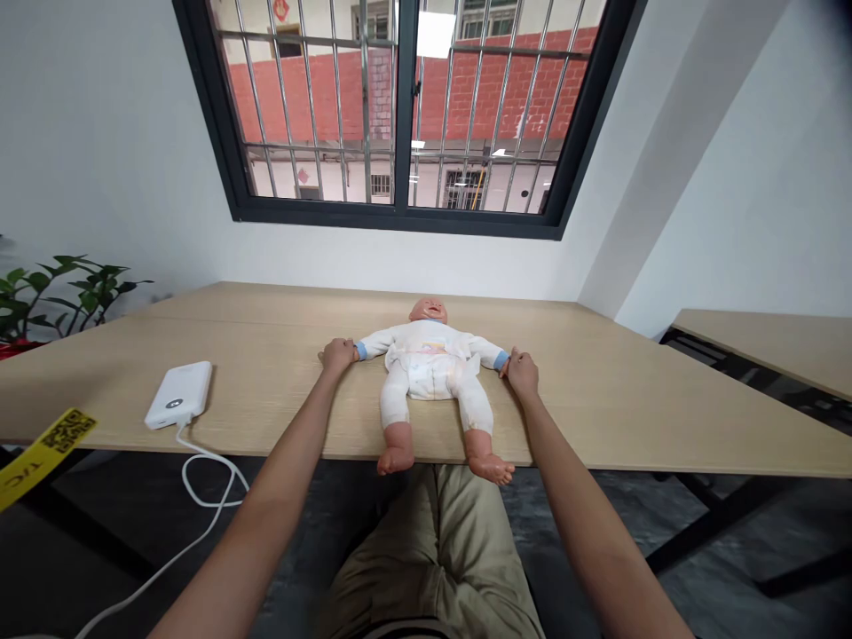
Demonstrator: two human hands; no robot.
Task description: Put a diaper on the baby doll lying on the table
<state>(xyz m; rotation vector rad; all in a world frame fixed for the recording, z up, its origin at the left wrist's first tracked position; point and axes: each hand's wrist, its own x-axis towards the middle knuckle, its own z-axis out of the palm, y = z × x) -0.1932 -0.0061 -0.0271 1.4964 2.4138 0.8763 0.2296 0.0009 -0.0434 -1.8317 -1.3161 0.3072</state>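
Observation:
A baby doll [432, 364] in a white sleepsuit with blue cuffs lies on its back on the wooden table [266, 390], head toward the window and bare feet hanging over the near edge. My left hand [338, 355] is closed around the end of the doll's arm on the left side. My right hand [522, 373] is closed around the end of the doll's other arm. Both doll arms are stretched out sideways, flat on the table.
A white power bank [179, 395] lies on the table at the left, its white cable [206, 484] hanging off the front edge. A green plant [59, 293] stands far left. A second table [765, 346] is at the right. A barred window [399, 106] faces me.

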